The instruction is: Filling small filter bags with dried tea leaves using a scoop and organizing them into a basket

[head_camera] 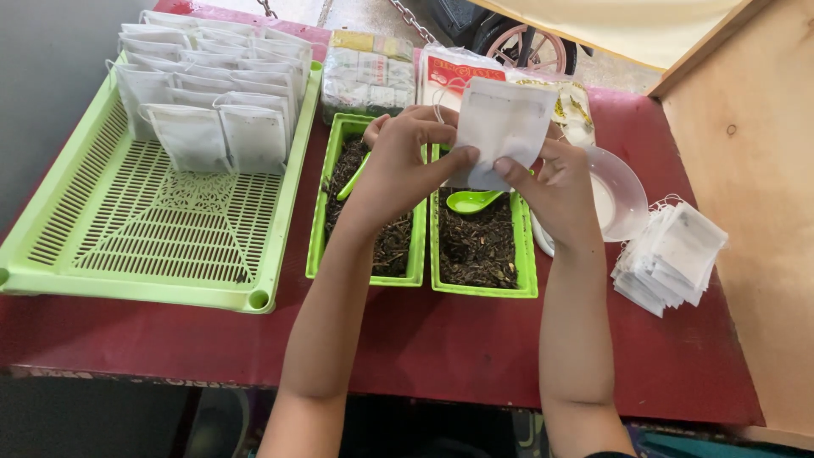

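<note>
While both hands meet above the two small green tubs, the left hand (398,161) is pinched shut on the lower left edge of a white filter pouch (500,127), thumb in front and fingers curled behind. The right hand (560,191) is closed on the lower right corner of the same pouch, thumb tip pressed on its front face. Pouch held upright, long axis running from the hands up and away from the person, its drawstring end toward the far side of the table; it looks flat, though whether anything is inside cannot be told. Both hands grip it about equally, neither clearly nearer. Directly below the pouch: right green tub (526,271) of dark loose leaf, with a green plastic spoon (471,201) lying bowl-up on the leaf, just under the left thumb. Left green tub (318,246), touching the right one, also holds dark leaf and a second spoon handle (352,178), partly hidden by the left wrist. Beyond the right hand: a clear round lid or dish (623,191), then a stack of unfilled white pouches (674,259) near the table's right edge. Well to the left: a large green slotted tray (127,229) with rows of standing white pouches (212,110) at its far end. Packaged goods (369,72) behind the tubs. Red table top (441,339) under everything.
</note>
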